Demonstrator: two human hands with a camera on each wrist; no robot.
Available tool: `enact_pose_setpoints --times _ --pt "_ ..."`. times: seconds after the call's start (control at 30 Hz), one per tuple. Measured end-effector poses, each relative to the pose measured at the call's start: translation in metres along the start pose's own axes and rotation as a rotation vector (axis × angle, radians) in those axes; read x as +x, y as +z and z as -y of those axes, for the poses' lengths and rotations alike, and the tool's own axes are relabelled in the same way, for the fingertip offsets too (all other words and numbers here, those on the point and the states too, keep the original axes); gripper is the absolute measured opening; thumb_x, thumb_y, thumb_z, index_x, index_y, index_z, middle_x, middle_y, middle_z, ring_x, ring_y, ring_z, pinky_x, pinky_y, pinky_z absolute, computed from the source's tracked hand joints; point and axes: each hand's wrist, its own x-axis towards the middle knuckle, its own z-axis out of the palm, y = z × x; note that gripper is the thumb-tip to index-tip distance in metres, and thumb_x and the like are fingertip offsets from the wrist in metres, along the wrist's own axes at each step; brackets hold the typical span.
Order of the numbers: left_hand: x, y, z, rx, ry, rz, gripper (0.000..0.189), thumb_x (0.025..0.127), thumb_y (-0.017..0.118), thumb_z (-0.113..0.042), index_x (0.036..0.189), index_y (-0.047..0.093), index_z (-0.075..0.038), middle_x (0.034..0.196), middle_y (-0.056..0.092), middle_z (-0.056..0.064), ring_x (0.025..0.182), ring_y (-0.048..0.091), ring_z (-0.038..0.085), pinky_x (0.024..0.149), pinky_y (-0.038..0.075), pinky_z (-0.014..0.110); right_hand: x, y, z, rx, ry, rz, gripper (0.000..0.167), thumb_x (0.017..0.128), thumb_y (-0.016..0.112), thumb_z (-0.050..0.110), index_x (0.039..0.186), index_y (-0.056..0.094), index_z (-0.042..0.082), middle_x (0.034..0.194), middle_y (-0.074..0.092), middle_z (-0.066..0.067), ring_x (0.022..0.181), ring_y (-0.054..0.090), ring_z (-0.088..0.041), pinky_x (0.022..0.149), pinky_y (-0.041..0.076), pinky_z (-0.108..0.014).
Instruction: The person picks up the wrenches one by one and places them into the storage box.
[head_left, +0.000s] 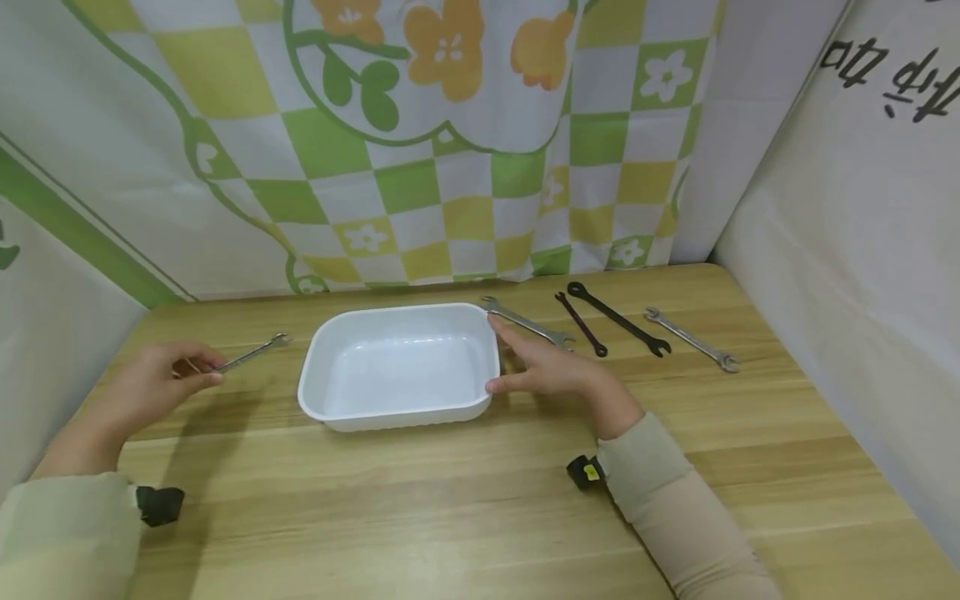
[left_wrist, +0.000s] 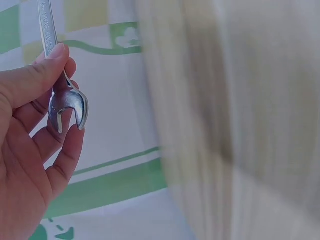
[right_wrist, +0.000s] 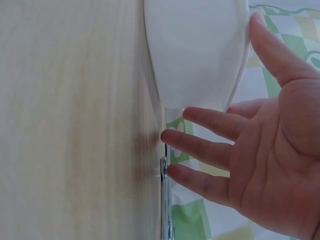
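Observation:
My left hand (head_left: 153, 379) pinches a silver wrench (head_left: 251, 353) between thumb and fingers, left of the white basin. In the left wrist view, the wrench's open-ended head (left_wrist: 69, 102) sticks out below the thumb, over the curled fingers. A white rectangular basin (head_left: 408, 418) with rounded corners sits mid-table with nothing inside. At its right end is my right hand (head_left: 551, 367), fingers spread. In the right wrist view, the thumb meets the rim of the basin (right_wrist: 200, 50); the other fingers reach out fairly straight by its end.
Right of the basin lie a silver open-ended wrench (head_left: 528, 323), partly behind my right hand, a small dark-red wrench (head_left: 581, 325), a black wrench (head_left: 618, 319) and another silver wrench (head_left: 692, 340). A patterned curtain (head_left: 450, 183) hangs behind the wooden table (head_left: 420, 508).

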Motion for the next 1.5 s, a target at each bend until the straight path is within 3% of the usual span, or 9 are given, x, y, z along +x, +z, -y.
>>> enact_pose_setpoints --times 0.17,0.4,0.67,0.93,1.2,1.5 --pt "0.002 -0.008 -0.012 0.009 -0.008 -0.013 0.013 0.092 0.071 -0.011 0.101 0.072 -0.002 0.086 0.07 0.005 0.072 0.049 -0.014 0.059 0.046 0.02 0.0 0.0 0.0 0.004 -0.005 0.001 0.104 0.091 0.073 0.025 0.16 -0.004 0.009 0.161 0.028 -0.014 0.145 0.037 -0.028 0.121 0.025 -0.048" --pt "0.01 -0.008 -0.035 0.02 0.075 -0.055 0.01 0.086 0.075 -0.005 0.095 0.074 -0.004 0.081 0.069 -0.001 0.071 0.051 -0.01 0.063 0.046 0.018 0.0 0.0 0.001 -0.006 -0.023 -0.003 0.104 0.092 0.073 0.024 0.16 -0.003 0.008 0.161 0.029 -0.015 0.144 0.039 -0.029 0.12 0.026 -0.048" --pt "0.023 0.001 -0.059 -0.001 0.153 -0.042 0.008 0.085 0.076 -0.004 0.092 0.074 -0.007 0.081 0.071 -0.001 0.071 0.054 -0.008 0.064 0.048 0.02 -0.001 0.0 0.0 -0.012 0.004 -0.002 0.105 0.092 0.072 0.026 0.159 -0.006 0.006 0.161 0.029 -0.017 0.145 0.037 -0.03 0.121 0.025 -0.049" --pt "0.036 0.013 -0.078 -0.067 0.183 0.037 0.008 0.086 0.075 -0.006 0.094 0.075 -0.006 0.084 0.071 0.0 0.075 0.056 -0.004 0.069 0.05 0.021 -0.001 0.001 -0.001 -0.003 0.007 0.001 0.105 0.092 0.072 0.026 0.16 -0.006 0.01 0.163 0.024 -0.014 0.146 0.035 -0.029 0.121 0.025 -0.048" --pt "0.049 0.03 -0.091 -0.074 0.289 0.064 0.008 0.084 0.077 -0.005 0.091 0.074 -0.008 0.083 0.069 -0.004 0.075 0.055 -0.001 0.07 0.048 0.024 0.0 0.002 -0.001 0.068 -0.016 0.006 0.103 0.091 0.072 0.019 0.161 -0.004 0.013 0.162 0.027 -0.01 0.146 0.036 -0.027 0.121 0.025 -0.049" --pt "0.059 0.046 -0.104 -0.098 0.255 0.185 0.01 0.085 0.075 -0.003 0.093 0.073 -0.008 0.087 0.071 -0.002 0.079 0.06 0.01 0.072 0.051 0.027 0.0 0.001 -0.001 0.075 -0.047 0.014 0.103 0.092 0.072 0.018 0.16 -0.005 0.011 0.16 0.03 -0.012 0.141 0.042 -0.031 0.118 0.03 -0.051"
